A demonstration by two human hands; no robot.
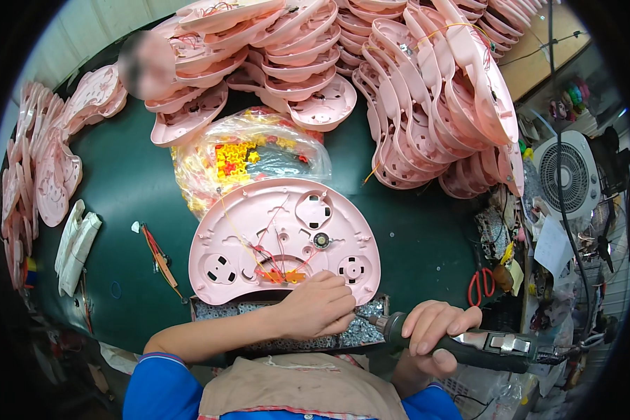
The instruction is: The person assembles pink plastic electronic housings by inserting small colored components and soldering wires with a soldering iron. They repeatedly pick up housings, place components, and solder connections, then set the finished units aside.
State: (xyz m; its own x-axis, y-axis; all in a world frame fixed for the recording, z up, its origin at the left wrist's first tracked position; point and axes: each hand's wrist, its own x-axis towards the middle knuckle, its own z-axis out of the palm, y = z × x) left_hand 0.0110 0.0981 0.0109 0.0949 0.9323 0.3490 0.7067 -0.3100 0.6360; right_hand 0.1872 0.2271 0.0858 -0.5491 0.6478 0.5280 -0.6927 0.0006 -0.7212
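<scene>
A pink plastic shell (pixel 343 220) lies hollow side up in front of me, its curved edge facing away. Red and yellow wires, an orange circuit board (pixel 281 276) and a small round metal part (pixel 320 241) sit inside it. My left hand (pixel 318 306) is closed at the shell's near right edge, fingertips pinched together; what they hold is hidden. My right hand (pixel 434 332) grips a dark electric screwdriver (pixel 490 348), whose bit points left toward my left hand. Beneath both hands are many small silver screws (pixel 357 334) in a shallow box.
Behind the shell, a clear plastic bag (pixel 196 164) holds yellow and red pieces. Stacks of pink shells (pixel 427 98) line the table's far side and left. Red-handled scissors (pixel 480 285) lie right; tweezers (pixel 162 264) and a white folded bundle (pixel 77 248) lie left. A fan (pixel 568 175) stands right.
</scene>
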